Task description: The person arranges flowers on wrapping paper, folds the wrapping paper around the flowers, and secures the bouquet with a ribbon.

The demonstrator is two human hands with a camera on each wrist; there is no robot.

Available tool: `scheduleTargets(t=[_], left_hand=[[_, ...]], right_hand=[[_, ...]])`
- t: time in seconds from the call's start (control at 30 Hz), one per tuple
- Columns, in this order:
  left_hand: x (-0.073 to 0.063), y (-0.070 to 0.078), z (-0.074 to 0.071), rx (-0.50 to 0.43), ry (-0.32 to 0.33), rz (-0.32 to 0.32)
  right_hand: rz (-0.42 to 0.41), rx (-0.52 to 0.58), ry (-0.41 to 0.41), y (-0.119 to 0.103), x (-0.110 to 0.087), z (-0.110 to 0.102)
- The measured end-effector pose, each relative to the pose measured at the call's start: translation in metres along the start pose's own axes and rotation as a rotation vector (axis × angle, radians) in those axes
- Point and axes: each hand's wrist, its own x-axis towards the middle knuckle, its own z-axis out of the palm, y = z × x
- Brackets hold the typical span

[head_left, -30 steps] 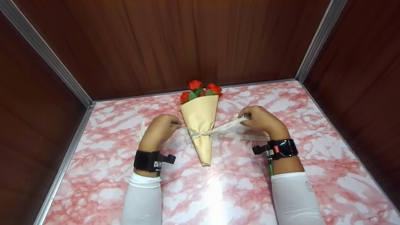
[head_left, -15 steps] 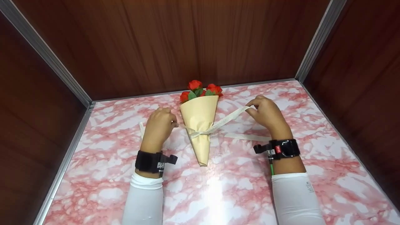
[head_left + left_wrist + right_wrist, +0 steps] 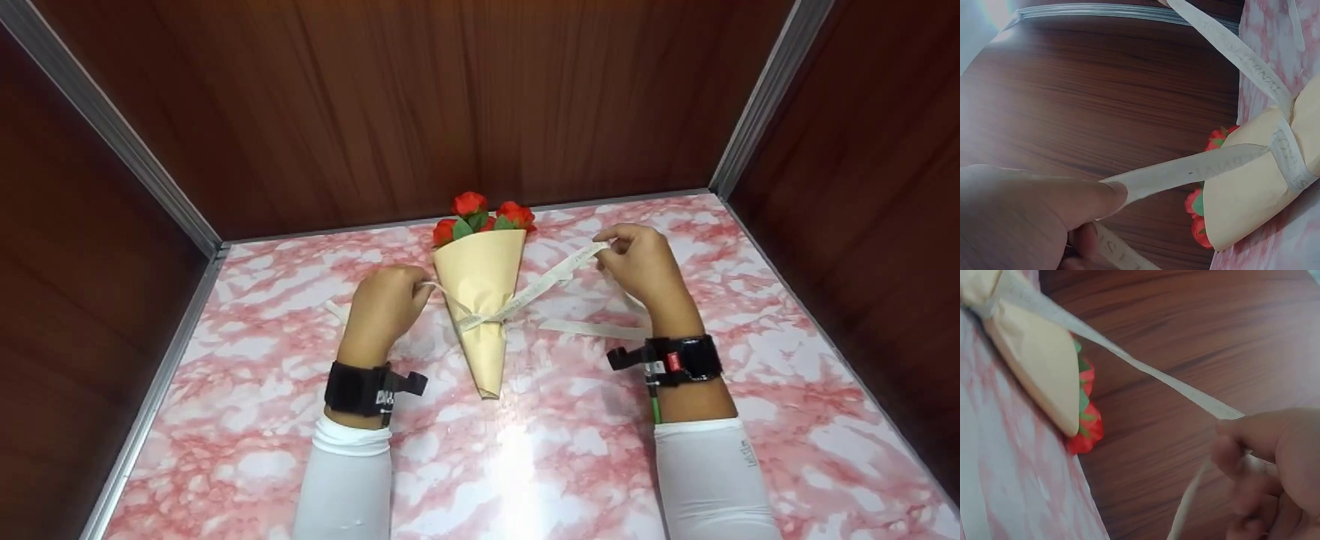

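A bouquet of red artificial roses lies on the table, wrapped in a cream paper cone with its tip toward me. Round the cone's narrow part runs a whitish printed ribbon, crossed over itself at the front. To the left of the cone, my left hand pinches one end between thumb and finger; that ribbon length shows lettering in the left wrist view. My right hand pinches the other end, raised up and to the right, and the ribbon stretches from it to the cone.
The table has a pink-and-white marbled top. Dark wood panels with grey metal edging enclose its back and sides. A flat ribbon length lies right of the cone, and a ribbon tail shows beside the left hand.
My right hand has moved up and slightly right, drawing its ribbon end up from the cone. The left hand has shifted slightly, still pinching. The cone's tip has shifted slightly left.
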Motion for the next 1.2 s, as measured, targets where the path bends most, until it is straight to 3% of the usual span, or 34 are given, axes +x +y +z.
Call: scheduleTargets(t=[0.17, 0.33, 0.47, 0.73, 0.93, 1.07, 1.2], left_hand=[[0.001, 0.002, -0.002, -0.045, 0.020, -0.015], [0.001, 0.003, 0.000, -0.048, 0.061, 0.024], [0.001, 0.003, 0.002, -0.049, 0.049, 0.052], [0.000, 0.003, -0.001, -0.060, 0.037, 0.069], [0.001, 0.004, -0.002, -0.092, 0.034, 0.057], [0.001, 0.004, -0.002, -0.107, 0.050, 0.085], [0.001, 0.003, -0.001, -0.129, 0.064, 0.113]], right_hand=[[-0.006, 0.210, -0.036, -0.011, 0.000, 0.003], [-0.018, 0.453, -0.085, -0.018, -0.002, 0.009], [-0.012, 0.640, -0.102, -0.025, 0.001, 0.021], [-0.148, 0.622, -0.116, -0.069, 0.033, 0.057], [-0.259, 0.506, -0.147, -0.107, 0.060, 0.094], [-0.266, 0.464, -0.248, -0.120, 0.070, 0.123], [-0.255, 0.366, -0.439, -0.117, 0.073, 0.145]])
